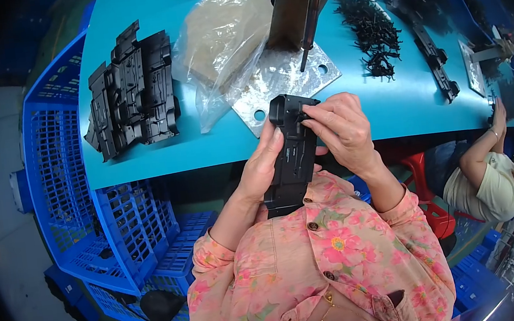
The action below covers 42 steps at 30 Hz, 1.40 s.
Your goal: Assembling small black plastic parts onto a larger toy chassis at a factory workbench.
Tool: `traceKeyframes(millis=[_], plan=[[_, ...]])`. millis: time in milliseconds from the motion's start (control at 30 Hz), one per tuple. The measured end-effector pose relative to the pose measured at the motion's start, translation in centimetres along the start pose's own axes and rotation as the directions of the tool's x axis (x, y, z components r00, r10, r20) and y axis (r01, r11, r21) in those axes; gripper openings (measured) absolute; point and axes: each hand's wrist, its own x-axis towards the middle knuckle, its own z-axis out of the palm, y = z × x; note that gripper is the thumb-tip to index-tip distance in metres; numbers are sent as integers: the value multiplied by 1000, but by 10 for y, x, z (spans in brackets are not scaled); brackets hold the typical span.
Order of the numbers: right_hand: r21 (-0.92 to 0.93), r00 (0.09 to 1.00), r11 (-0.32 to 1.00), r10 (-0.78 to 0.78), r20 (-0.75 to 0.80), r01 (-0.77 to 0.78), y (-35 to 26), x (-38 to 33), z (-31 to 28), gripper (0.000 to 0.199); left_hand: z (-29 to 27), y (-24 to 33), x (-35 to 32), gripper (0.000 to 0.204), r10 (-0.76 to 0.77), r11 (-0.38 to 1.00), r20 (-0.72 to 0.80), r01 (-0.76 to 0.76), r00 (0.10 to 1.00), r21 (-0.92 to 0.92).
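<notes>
A long black moulded plastic part is held up in front of my chest, at the table's near edge. My left hand grips its left side, thumb along the face. The fingers of my right hand are pinched together at the part's upper right edge; a small dark piece seems to be at the fingertips, too small to name. Just beyond stands a bench machine with a thin metal rod pointing down over a silvery metal plate. A pile of small black clips or strips lies to the right.
Several similar black parts are stacked on the turquoise table at left. A clear plastic bag with something brown lies behind the plate. Blue crates stand at left. A co-worker sits at right near a red stool.
</notes>
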Motion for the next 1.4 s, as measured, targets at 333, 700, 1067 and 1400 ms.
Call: traceKeyframes(millis=[333,700,1067,1400], plan=[[-107,995,990,-94,16,95,-2,8,-4,28,3,2,-2,45,19,999,23,-20,1000,50],[-126,994,986,-112,18,114,-4,6,-4,29,3,2,-3,45,29,998,22,-30,999,53],[20,997,1000,-3,-75,4,-5,5,1,25,4,3,-3,46,30,974,-2,-29,1000,224],[120,998,992,33,-61,-25,-7,4,2,20,2,2,-4,47,56,966,2,-55,998,253]])
